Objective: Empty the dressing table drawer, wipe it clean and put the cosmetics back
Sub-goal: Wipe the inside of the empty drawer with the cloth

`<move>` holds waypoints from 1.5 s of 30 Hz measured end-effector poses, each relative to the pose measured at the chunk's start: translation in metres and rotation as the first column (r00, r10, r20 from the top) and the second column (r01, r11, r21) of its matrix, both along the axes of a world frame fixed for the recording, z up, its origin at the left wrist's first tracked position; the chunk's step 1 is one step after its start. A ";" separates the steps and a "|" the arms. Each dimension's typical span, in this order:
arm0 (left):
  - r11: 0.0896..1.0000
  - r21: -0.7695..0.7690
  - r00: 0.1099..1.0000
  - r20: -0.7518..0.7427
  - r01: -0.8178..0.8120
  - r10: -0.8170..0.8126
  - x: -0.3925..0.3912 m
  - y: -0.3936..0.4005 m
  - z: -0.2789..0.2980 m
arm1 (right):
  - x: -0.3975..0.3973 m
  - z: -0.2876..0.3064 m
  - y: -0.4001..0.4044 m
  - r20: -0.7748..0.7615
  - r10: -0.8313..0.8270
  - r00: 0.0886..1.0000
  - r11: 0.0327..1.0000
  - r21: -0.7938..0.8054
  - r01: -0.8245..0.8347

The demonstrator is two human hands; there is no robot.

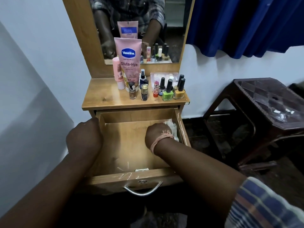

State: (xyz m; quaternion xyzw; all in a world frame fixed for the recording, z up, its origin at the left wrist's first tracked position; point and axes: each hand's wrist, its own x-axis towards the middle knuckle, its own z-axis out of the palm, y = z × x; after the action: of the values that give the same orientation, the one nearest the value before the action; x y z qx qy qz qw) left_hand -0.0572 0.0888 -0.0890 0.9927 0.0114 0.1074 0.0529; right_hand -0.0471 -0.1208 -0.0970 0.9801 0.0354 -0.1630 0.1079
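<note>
Head view, near to far: nearest is the drawer [131,145] front w/ its metal handle [142,190], pulled fully out and empty of cosmetics, so this looks like the wiping step. Faint pale streaks show on the drawer floor near the front edge and along the right wall's top. The left hand [83,137] sits at the left wall of the drawer, fingers curled over the edge as if bracing it; grip itself is hidden, can't tell how tight. The right hand [158,134], pink thread at the wrist, is inside at the far-right corner, pressed down on a pale cloth [171,127] bunched under the palm and fingers; only a bit of cloth shows past the hand. To do this well, imo: keep the left hand steadying the drawer so it doesn't slide or tip, keep the cloth flat under the palm, push into corners and along the wall base, then drag toward the near edge where the streaks are, incl. the rim. Farther back, on the surface [102,97] above, the cosmetics wait: the Vaseline tube [129,63] upright, a pink bottle [117,73] just left of it, a small spray bottle [142,78], nail polish bottles [172,89] grouped at right. Behind stands the mirror [141,28]; a dark plastic stool [263,112] stands off to the right.
</note>
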 end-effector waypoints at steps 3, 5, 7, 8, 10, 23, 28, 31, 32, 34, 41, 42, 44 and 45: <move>0.999 -0.016 0.999 0.002 -0.041 0.041 0.003 -0.001 -0.001 | 0.002 -0.004 -0.011 0.011 -0.057 0.998 0.995 0.083 0.056; 0.999 -0.026 0.999 0.023 -0.032 0.032 0.007 0.001 -0.001 | 0.006 0.000 -0.022 0.073 -0.115 0.991 0.973 0.210 0.097; 0.998 -0.040 0.999 0.002 -0.046 0.046 0.010 0.003 0.001 | 0.006 0.002 -0.022 0.085 -0.067 0.994 0.963 0.266 0.042; 0.997 -0.042 0.997 -0.029 -0.067 0.065 0.012 0.003 0.001 | 0.004 0.003 -0.017 0.060 -0.004 0.998 0.952 0.307 -0.015; 0.989 -0.067 0.988 -0.088 -0.134 0.128 0.015 0.002 0.004 | -0.001 -0.002 -0.002 -0.003 0.158 0.987 0.912 0.383 -0.145; 0.941 -0.279 0.972 -0.184 -0.193 0.145 0.017 0.015 0.005 | 0.000 -0.005 0.031 -0.282 0.783 0.555 0.607 0.542 -0.581; 0.936 -0.302 0.978 -0.154 -0.182 0.141 0.018 0.015 0.003 | 0.013 -0.008 0.037 -0.059 0.720 0.691 0.634 0.459 -0.622; 0.950 -0.243 0.977 -0.134 -0.195 0.167 0.019 0.011 0.000 | 0.008 -0.030 0.071 0.115 0.707 0.698 0.539 0.552 -0.637; 0.955 -0.224 0.977 -0.133 -0.193 0.166 0.019 0.011 0.000 | 0.009 -0.031 0.074 0.099 0.739 0.666 0.504 0.575 -0.644; 0.959 -0.223 0.978 -0.153 -0.177 0.145 0.021 0.011 0.000 | 0.011 -0.026 0.069 -0.021 0.819 0.573 0.447 0.649 -0.615; 0.980 -0.161 0.990 -0.094 -0.120 0.106 0.020 0.008 -0.002 | 0.026 0.013 0.006 -0.507 0.635 0.583 0.763 0.293 -0.577; 0.984 -0.132 0.991 -0.082 -0.121 0.110 0.019 0.006 -0.003 | 0.032 0.016 -0.003 -0.525 0.574 0.628 0.804 0.217 -0.553; 0.987 -0.093 0.990 -0.067 -0.133 0.127 0.017 0.000 -0.005 | 0.035 0.015 -0.018 -0.463 0.500 0.732 0.851 0.107 -0.514; 0.986 -0.083 0.988 -0.068 -0.143 0.137 0.016 -0.002 -0.005 | 0.035 0.013 -0.023 -0.400 0.476 0.784 0.868 0.071 -0.491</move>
State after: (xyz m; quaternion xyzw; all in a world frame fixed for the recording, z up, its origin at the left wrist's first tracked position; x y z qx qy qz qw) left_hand -0.0410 0.0867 -0.0943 0.9890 0.0874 0.0796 0.0885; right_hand -0.0117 -0.1435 -0.0842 0.8806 0.3035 -0.3296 0.1542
